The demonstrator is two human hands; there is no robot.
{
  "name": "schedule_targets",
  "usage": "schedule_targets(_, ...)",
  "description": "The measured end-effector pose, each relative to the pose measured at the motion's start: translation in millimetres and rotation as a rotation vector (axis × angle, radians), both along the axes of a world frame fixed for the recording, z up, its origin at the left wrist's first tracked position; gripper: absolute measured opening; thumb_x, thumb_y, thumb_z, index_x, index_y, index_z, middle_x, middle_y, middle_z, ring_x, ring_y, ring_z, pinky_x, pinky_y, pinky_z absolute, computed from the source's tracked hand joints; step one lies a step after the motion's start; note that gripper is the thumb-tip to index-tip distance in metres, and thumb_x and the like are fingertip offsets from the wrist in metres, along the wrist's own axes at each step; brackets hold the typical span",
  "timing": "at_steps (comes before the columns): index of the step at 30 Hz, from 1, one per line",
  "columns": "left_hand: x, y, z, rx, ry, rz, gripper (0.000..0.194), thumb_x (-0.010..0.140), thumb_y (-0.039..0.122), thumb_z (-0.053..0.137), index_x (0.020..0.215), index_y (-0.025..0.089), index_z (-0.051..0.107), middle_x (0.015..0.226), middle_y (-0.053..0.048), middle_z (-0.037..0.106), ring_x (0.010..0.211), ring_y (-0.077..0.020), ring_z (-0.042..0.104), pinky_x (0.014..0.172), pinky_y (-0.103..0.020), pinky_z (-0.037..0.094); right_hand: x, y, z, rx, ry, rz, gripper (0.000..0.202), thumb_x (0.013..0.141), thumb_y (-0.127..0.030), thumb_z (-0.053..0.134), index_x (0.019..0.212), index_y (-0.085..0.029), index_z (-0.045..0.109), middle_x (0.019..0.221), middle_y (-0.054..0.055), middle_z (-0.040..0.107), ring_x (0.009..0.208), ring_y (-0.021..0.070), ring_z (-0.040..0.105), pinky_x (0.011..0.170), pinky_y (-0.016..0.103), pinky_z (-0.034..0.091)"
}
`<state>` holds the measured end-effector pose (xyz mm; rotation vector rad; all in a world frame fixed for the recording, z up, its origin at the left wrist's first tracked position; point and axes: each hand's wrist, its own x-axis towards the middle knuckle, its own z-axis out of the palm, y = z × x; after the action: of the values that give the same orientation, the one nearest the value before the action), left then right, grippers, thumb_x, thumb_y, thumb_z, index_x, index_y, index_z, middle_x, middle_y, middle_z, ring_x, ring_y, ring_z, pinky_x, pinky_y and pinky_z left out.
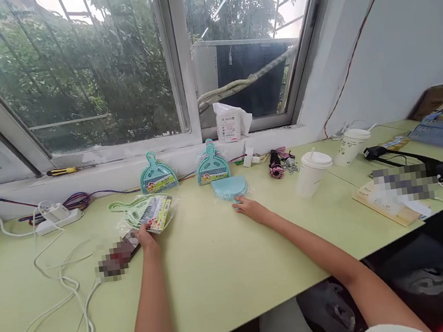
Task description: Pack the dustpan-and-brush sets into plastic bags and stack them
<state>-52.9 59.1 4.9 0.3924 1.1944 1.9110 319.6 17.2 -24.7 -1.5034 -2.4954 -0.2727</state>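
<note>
My left hand is closed on the lower edge of a packaged green dustpan and brush set, which tilts over the table with its handle to the left. My right hand has its fingers on the handle of a light blue dustpan in clear wrap on the table. Behind them, a teal dustpan set leans upright against the wall, and a stack of similar teal sets leans further right.
A phone lies by my left wrist, with white cables and a power strip further left. White cups and a black stand are on the right. The table's front edge is near me.
</note>
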Motion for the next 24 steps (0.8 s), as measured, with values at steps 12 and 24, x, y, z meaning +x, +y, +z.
schedule_targets(12,-2.2,4.8,-7.5,-0.076,0.004,-0.012,0.051,0.061,0.004,0.051,0.107,0.023,0.041,0.086,0.002,0.047,0.062,-0.007,0.049,0.048,-0.015,0.042,-43.7,-4.9,9.0,0.007,-0.085,0.042,0.024,0.088,-0.013,0.046,0.108,-0.011,0.059,0.131,0.019,0.052,0.126,0.027,0.047,0.091,0.035,0.05)
schedule_targets(24,-6.0,12.3,-18.5,-0.102,0.054,-0.037,0.043,0.061,0.007,0.053,0.1,0.021,0.046,0.083,0.001,0.049,0.061,-0.0084,0.05,0.051,-0.018,0.042,-63.4,133.5,116.8,0.486,-0.015,-0.128,0.052,0.086,0.001,0.029,0.132,-0.021,0.042,0.141,0.013,0.039,0.13,0.0278,0.034,0.103,0.053,0.03)
